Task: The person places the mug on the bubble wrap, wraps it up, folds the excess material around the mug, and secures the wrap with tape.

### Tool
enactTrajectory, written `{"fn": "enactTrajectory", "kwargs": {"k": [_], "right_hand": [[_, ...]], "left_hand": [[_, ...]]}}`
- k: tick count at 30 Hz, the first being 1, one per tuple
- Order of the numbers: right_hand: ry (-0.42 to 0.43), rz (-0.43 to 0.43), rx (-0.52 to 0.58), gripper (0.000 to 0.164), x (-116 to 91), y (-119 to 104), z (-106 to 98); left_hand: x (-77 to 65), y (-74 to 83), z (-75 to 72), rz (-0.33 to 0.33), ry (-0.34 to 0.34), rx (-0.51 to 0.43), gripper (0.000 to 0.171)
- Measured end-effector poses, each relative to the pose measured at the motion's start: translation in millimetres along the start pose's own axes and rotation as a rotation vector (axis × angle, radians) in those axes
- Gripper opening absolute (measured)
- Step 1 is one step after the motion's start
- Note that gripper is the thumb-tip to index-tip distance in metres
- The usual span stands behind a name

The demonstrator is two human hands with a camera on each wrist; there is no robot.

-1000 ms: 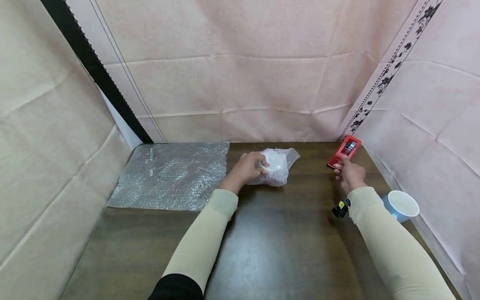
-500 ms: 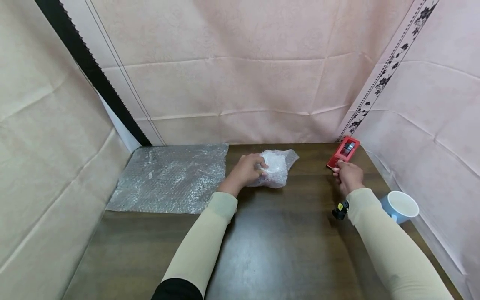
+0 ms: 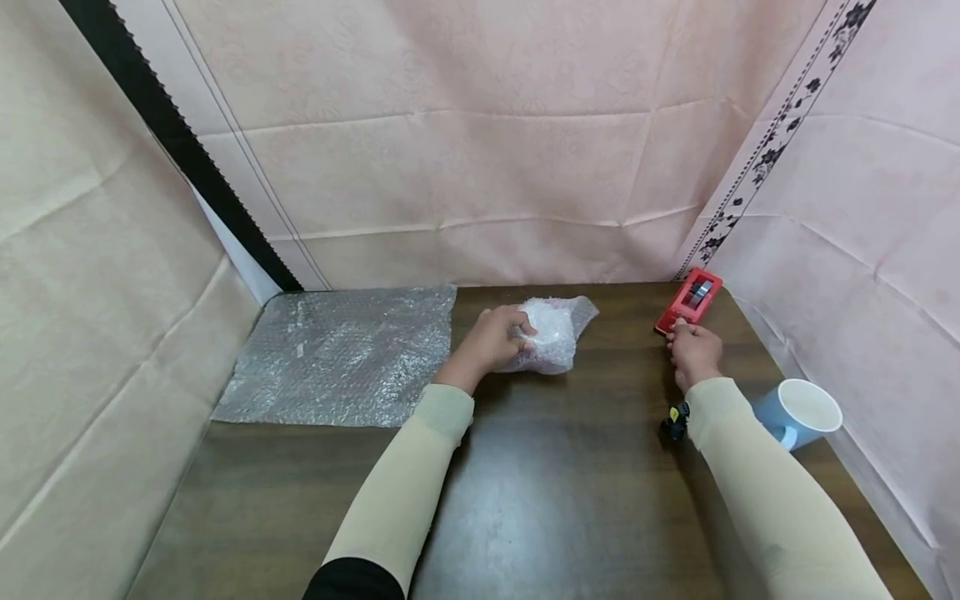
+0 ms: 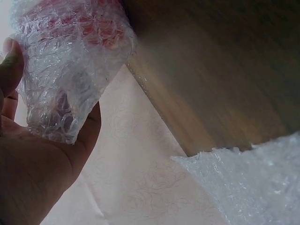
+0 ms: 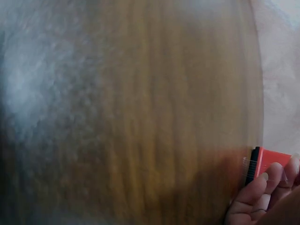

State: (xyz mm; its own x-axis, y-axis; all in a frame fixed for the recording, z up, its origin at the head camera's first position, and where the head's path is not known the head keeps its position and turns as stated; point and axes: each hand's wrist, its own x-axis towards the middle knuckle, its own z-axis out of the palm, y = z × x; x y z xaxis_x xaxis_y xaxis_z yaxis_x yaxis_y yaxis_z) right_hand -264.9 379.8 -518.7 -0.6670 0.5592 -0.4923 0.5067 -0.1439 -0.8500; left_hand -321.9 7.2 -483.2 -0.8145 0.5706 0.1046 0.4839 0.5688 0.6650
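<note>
My left hand (image 3: 491, 340) grips a bundle in bubble wrap (image 3: 552, 333), thumb and fingers around its left side. In the left wrist view, something red shows through the wrap of this bundle (image 4: 79, 70); its kind is hidden. At the back right, my right hand (image 3: 696, 354) has its fingers curled at the near end of a red tape dispenser (image 3: 688, 302). The right wrist view has the dispenser's black toothed edge (image 5: 253, 165) beside my fingertips (image 5: 273, 171), which pinch a strip of clear tape (image 5: 248, 161).
A flat sheet of bubble wrap (image 3: 345, 354) lies at the back left of the wooden table (image 3: 517, 492). To the right of my right forearm stands a light blue mug (image 3: 798, 417). Cloth hangings (image 3: 480, 183) enclose the table at the back and both sides.
My right hand has drawn back slightly towards me from the dispenser, which stays in place. My left hand and the wrapped bundle hold still.
</note>
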Motion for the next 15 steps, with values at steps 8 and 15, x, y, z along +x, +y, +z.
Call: {"fn": "enactTrajectory", "kwargs": {"k": [8,15], "right_hand": [[0.042,-0.003,0.117,0.042,4.2,2.0,3.2],[0.056,-0.04,0.151,0.042,10.7,6.0,9.9]], "left_hand": [[0.2,-1.5,3.6,-0.012,-0.003,-0.006,0.009],[-0.8,-2.2,1.9,-0.027,0.005,-0.007,0.009]]}}
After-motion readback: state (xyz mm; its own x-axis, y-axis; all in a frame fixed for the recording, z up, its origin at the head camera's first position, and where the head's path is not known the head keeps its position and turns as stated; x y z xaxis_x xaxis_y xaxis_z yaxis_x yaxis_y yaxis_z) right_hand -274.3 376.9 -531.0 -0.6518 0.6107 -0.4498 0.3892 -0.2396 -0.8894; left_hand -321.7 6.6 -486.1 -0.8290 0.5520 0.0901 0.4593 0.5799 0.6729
